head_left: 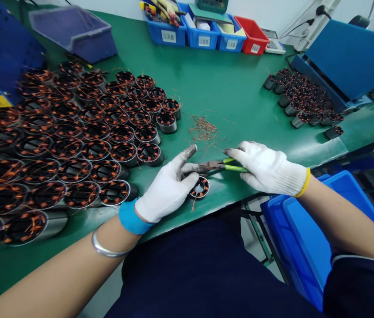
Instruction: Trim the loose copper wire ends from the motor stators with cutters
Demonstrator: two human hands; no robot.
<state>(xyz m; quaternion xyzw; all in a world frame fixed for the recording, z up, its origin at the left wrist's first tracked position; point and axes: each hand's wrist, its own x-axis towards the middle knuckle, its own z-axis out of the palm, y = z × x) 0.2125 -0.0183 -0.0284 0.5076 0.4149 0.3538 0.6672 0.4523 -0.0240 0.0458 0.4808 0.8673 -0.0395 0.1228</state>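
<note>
My left hand [170, 187], in a white glove with a blue cuff, is closed around a motor stator [200, 187] near the table's front edge. Copper windings ring the stator's open end, and a few wire ends hang from its near side. My right hand [265, 170], gloved in white with a yellow cuff, grips pliers [235, 168] by their green handles. The jaws of the pliers sit just above the stator, beside my left fingertips. Whether the jaws pinch a wire I cannot make out. A small heap of cut copper wires [203, 129] lies just beyond.
Many stators [97, 150] stand in rows on the left. More stators [309, 95] stand at the right by a blue machine [353, 57]. Blue bins [169, 36], a red bin [251, 35] and a purple crate [74, 35] line the back. Blue crates [319, 221] sit below the table's edge.
</note>
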